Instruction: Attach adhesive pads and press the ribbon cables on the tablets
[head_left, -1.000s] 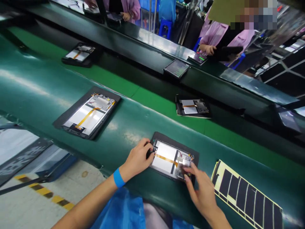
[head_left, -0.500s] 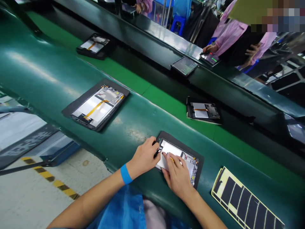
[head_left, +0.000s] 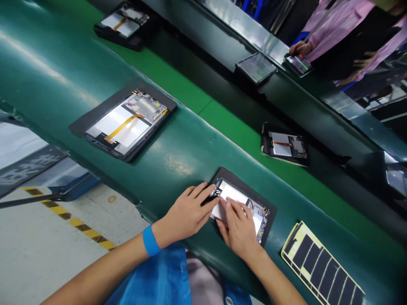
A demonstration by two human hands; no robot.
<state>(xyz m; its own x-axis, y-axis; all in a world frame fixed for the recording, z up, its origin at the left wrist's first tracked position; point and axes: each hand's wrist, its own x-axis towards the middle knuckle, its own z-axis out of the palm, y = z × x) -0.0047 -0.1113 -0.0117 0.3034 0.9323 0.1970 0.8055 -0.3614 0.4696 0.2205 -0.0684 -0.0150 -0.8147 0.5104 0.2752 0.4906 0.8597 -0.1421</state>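
Observation:
An opened tablet [head_left: 233,192] lies on a black pad [head_left: 270,212] on the green bench, its white battery and circuit board showing. My left hand [head_left: 187,209], with a blue wristband, rests its spread fingers on the tablet's left end. My right hand [head_left: 240,228] lies over the middle of the tablet, fingers bent and their tips on the battery close to my left fingertips. No object shows in its fingers. To the right is a yellow-edged sheet of black adhesive strips [head_left: 321,262]. A second opened tablet [head_left: 127,123] with an orange ribbon cable lies to the left.
Beyond the bench edge, a green belt [head_left: 203,106] carries an opened tablet [head_left: 122,21] at the far left and another [head_left: 282,144] at the right. A screen [head_left: 257,67] stands farther back. Across the line, a person in pink [head_left: 340,29] touches a device [head_left: 299,64].
My left hand's fingers have straightened out from a bent grip and lie on the tablet's left end. My right hand stays on the battery. The view has shifted slightly.

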